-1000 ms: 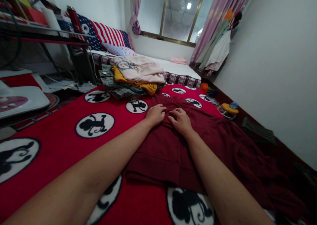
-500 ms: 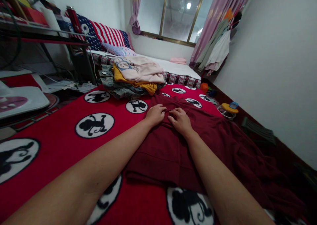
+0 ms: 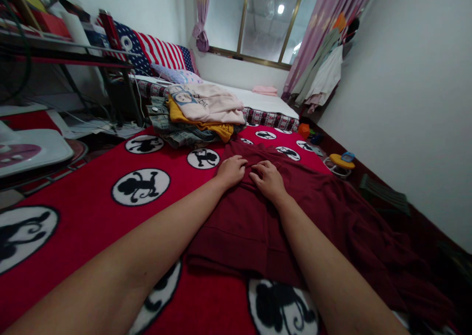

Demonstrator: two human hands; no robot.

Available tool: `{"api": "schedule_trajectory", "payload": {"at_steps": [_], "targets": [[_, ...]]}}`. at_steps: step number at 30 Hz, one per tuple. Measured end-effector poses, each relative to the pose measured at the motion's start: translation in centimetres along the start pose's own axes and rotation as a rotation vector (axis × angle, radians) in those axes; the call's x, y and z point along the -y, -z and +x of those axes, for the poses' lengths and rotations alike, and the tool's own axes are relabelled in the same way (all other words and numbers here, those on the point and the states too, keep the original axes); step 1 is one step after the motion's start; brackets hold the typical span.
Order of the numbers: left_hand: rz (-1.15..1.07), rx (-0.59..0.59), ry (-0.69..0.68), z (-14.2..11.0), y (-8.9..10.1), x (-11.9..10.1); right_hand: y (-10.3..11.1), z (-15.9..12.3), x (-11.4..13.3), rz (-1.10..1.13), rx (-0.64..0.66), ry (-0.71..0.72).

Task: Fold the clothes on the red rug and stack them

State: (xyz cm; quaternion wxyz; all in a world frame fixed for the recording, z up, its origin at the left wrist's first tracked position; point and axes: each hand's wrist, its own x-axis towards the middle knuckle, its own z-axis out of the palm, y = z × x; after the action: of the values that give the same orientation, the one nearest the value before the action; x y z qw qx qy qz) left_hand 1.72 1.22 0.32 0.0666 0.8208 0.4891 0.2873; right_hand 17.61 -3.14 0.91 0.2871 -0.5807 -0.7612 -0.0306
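Note:
A maroon sweatshirt (image 3: 236, 231) lies spread over the red blanket (image 3: 88, 231), its ribbed hem toward me and its loose part trailing off to the right. On its upper part rests my left hand (image 3: 232, 170), fingers slightly bent and lying on the cloth. Close beside it, with a small gap between, my right hand (image 3: 270, 178) touches the same sweatshirt; its thumb is apart from the bent fingers. Neither hand shows cloth gripped. Just beyond my hands sits a stack of folded clothes: a pale pink sweatshirt (image 3: 217, 101) above a mustard garment (image 3: 184, 117) and denim (image 3: 180, 137).
A cluttered desk (image 3: 73, 59) stands at the left, above a white plastic chair (image 3: 33, 150). Behind the stack is a bench-like bed (image 3: 258, 104) with flag-patterned cushions (image 3: 158, 49). At the right are a yellow stool (image 3: 341, 162) and hanging clothes (image 3: 324, 79).

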Motion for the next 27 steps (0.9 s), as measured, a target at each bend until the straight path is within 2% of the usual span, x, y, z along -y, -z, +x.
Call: {"api": "schedule_trajectory", "payload": {"at_steps": [11, 13, 15, 17, 18, 19, 20, 22, 24, 25, 27], "targets": [[-0.004, 0.011, 0.007, 0.0, 0.1, -0.1, -0.2, 0.0, 0.0, 0.018, -0.012, -0.002], [-0.015, 0.013, 0.007, 0.0, 0.0, 0.0, 0.0, 0.1, 0.2, 0.019, -0.11, -0.014], [-0.045, 0.0, 0.003, 0.0, 0.0, 0.0, 0.4, 0.1, 0.6, -0.007, -0.273, -0.032], [-0.089, -0.056, 0.014, 0.1, 0.1, 0.0, 0.9, 0.1, 1.0, -0.052, -0.396, -0.058], [-0.11, -0.107, 0.026, 0.1, 0.1, 0.0, 1.1, 0.1, 1.0, -0.073, -0.409, -0.076], [-0.128, -0.166, 0.038, 0.2, 0.2, 0.0, 1.2, 0.1, 1.0, -0.089, -0.374, -0.093], [-0.14, -0.223, 0.046, 0.2, 0.2, 0.0, 1.1, 0.1, 0.9, -0.1, -0.287, -0.105], [-0.139, -0.269, 0.053, 0.3, 0.3, 0.0, 0.8, 0.2, 0.5, -0.115, -0.029, -0.117], [-0.102, -0.189, 0.047, 0.3, 0.3, 0.0, 0.4, 0.2, 0.0, -0.127, 0.181, -0.124], [-0.067, -0.121, 0.041, 0.3, 0.2, 0.0, 0.2, 0.2, -0.1, -0.133, 0.23, -0.131], [0.017, -0.001, 0.014, 0.2, 0.0, 0.1, 0.2, 0.1, -0.1, -0.136, 0.236, -0.149]]}}
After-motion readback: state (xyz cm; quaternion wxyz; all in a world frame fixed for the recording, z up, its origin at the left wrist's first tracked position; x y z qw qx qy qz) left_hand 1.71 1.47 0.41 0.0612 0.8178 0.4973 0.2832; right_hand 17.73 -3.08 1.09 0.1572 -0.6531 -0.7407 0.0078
